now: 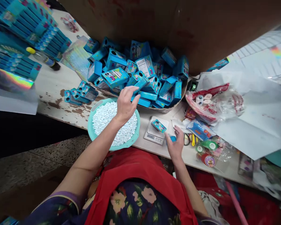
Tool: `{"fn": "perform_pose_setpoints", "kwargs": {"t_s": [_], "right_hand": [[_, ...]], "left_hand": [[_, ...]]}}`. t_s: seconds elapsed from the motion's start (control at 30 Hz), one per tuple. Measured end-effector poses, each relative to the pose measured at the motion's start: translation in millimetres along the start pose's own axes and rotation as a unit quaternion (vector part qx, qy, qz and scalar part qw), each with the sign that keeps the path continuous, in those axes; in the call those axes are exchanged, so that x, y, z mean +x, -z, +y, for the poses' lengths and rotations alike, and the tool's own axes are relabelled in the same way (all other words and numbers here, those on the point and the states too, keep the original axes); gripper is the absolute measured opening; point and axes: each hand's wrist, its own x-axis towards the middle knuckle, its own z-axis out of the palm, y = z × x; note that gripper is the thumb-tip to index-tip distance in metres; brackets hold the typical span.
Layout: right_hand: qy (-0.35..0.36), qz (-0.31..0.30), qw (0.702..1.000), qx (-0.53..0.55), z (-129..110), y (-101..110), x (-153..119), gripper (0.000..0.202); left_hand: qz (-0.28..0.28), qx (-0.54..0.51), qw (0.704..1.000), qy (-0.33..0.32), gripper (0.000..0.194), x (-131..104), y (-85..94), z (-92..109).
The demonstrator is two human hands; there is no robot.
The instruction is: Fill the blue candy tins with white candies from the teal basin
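Observation:
My left hand [126, 104] is above a mint-green basin [90, 122] full of small white pellets [105, 120]. Its thumb and fingers are apart, and they point at a heap of small blue printed boxes [115, 77]; I see nothing held in it. My right hand [175, 147] hovers by the table's front edge with fingers spread. Just left of it, a small blue printed case [158, 126] lies on a white digital scale [154, 137]. Another blue piece [172, 139] shows between the right thumb and fingers, partly hidden; whether they touch it is unclear.
A large cardboard box [178, 28] rises behind the heap. Several loose blue boxes [81, 93] lie left of it, near a yellow-capped bottle [43, 58]. Scissors [186, 139], green tape [209, 144] and a bagged plush toy [203, 99] are at the right.

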Motion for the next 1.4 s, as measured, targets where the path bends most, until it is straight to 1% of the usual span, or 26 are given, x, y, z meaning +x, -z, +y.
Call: {"fn": "perform_pose_setpoints", "kwargs": {"t_s": [0.07, 0.13, 0.2, 0.27, 0.33, 0.4, 0.5, 0.6, 0.67, 0.7, 0.8, 0.87, 0.9, 0.97, 1.0, 1.07, 1.1, 1.13, 1.17, 1.2, 1.23, 1.27, 1.3, 1.33, 1.37, 1.4], "right_hand": [[0.016, 0.025, 0.997, -0.065, 12.1, 20.5, -7.1, 0.04], [0.007, 0.011, 0.993, -0.119, 31.4, 32.0, -17.1, 0.049], [-0.035, -0.026, 0.987, -0.154, 50.4, 32.8, -28.2, 0.064], [-0.116, -0.057, 0.978, -0.162, 62.8, 27.6, -38.1, 0.071], [-0.202, -0.062, 0.967, -0.142, 66.6, 24.1, -44.9, 0.067], [-0.252, -0.04, 0.961, -0.109, 64.4, 27.8, -48.6, 0.063], [-0.269, 0.007, 0.962, -0.054, 59.8, 45.2, -51.0, 0.062], [-0.27, 0.03, 0.962, -0.018, 61.3, 61.2, -54.1, 0.061], [-0.262, 0.034, 0.964, -0.021, 65.9, 63.5, -57.6, 0.06], [-0.255, 0.034, 0.966, -0.028, 68.8, 61.6, -59.7, 0.06], [-0.221, 0.027, 0.974, -0.049, 77.5, 48.7, -66.3, 0.06], [-0.178, 0.009, 0.982, -0.068, 79.9, 38.8, -69.3, 0.06], [-0.148, 0.006, 0.985, -0.084, 78.8, 34.5, -69.5, 0.06], [-0.078, 0.021, 0.989, -0.123, 70.7, 27.5, -65.5, 0.061], [-0.04, 0.033, 0.989, -0.136, 63.6, 24.3, -60.8, 0.061], [0.019, 0.044, 0.99, -0.13, 44.6, 17.4, -46.1, 0.064], [0.037, 0.03, 0.993, -0.109, 33.4, 13.7, -36.8, 0.066], [0.047, 0.004, 0.996, -0.081, 21.3, 10.2, -27.1, 0.064], [0.048, -0.031, 0.997, -0.051, 8.8, 7.3, -17.6, 0.06], [0.041, -0.067, 0.997, -0.024, -4.0, 5.3, -8.9, 0.053], [0.031, -0.098, 0.995, -0.004, -16.9, 4.5, -1.4, 0.045], [0.026, -0.12, 0.992, 0.007, -29.2, 4.9, 4.6, 0.037], [0.029, -0.132, 0.991, 0.01, -40.6, 6.2, 9.3, 0.032], [0.041, -0.136, 0.99, 0.004, -50.4, 7.7, 12.8, 0.03], [0.059, -0.137, 0.989, -0.006, -58.1, 8.8, 15.5, 0.029], [0.078, -0.139, 0.987, -0.019, -63.4, 9.0, 17.7, 0.029]], "left_hand": [[-0.003, -0.003, 1.0, -0.01, 0.022, -18.1, -0.1, 0.1], [-0.013, -0.008, 1.0, -0.001, 0.02, -37.5, 1.0, -1.3], [-0.028, -0.019, 0.999, 0.021, 0.019, -54.8, 1.2, -1.8], [-0.044, -0.033, 0.998, 0.033, 0.02, -69.0, -0.2, -0.2], [-0.065, -0.045, 0.996, 0.033, 0.02, -80.3, -3.4, 3.1], [-0.084, -0.053, 0.994, 0.036, 0.02, -88.2, -8.6, 7.2], [-0.13, -0.057, 0.989, 0.041, 0.024, -92.7, -20.8, 13.3], [-0.221, -0.056, 0.974, 0.014, 0.033, -90.2, -36.5, 19.9], [-0.28, -0.049, 0.959, -0.001, 0.037, -87.2, -46.7, 24.6], [-0.299, -0.045, 0.953, -0.003, 0.038, -85.9, -51.3, 26.7], [-0.317, -0.054, 0.947, -0.001, 0.042, -83.5, -64.8, 29.8], [-0.331, -0.087, 0.94, 0.002, 0.047, -82.9, -74.9, 28.8], [-0.347, -0.111, 0.931, 0.008, 0.048, -82.8, -80.0, 27.5], [-0.376, -0.164, 0.911, 0.039, 0.041, -82.9, -88.2, 24.7], [-0.381, -0.191, 0.902, 0.059, 0.036, -83.5, -90.3, 23.7], [-0.372, -0.25, 0.889, 0.097, 0.028, -86.3, -88.5, 24.0], [-0.362, -0.282, 0.881, 0.113, 0.027, -88.7, -84.4, 25.6], [-0.353, -0.316, 0.871, 0.131, 0.028, -91.8, -78.3, 28.3], [-0.344, -0.351, 0.856, 0.157, 0.031, -95.3, -70.9, 32.0], [-0.327, -0.392, 0.837, 0.196, 0.036, -98.8, -62.7, 36.6], [-0.296, -0.438, 0.811, 0.251, 0.04, -101.9, -54.5, 41.9], [-0.253, -0.489, 0.772, 0.318, 0.042, -104.1, -47.1, 47.3], [-0.203, -0.54, 0.721, 0.385, 0.043, -105.2, -40.9, 52.5], [-0.154, -0.585, 0.661, 0.443, 0.045, -105.0, -36.3, 57.0], [-0.111, -0.622, 0.603, 0.487, 0.047, -103.5, -33.7, 60.4], [-0.078, -0.646, 0.556, 0.517, 0.05, -101.2, -32.9, 62.5]]}}
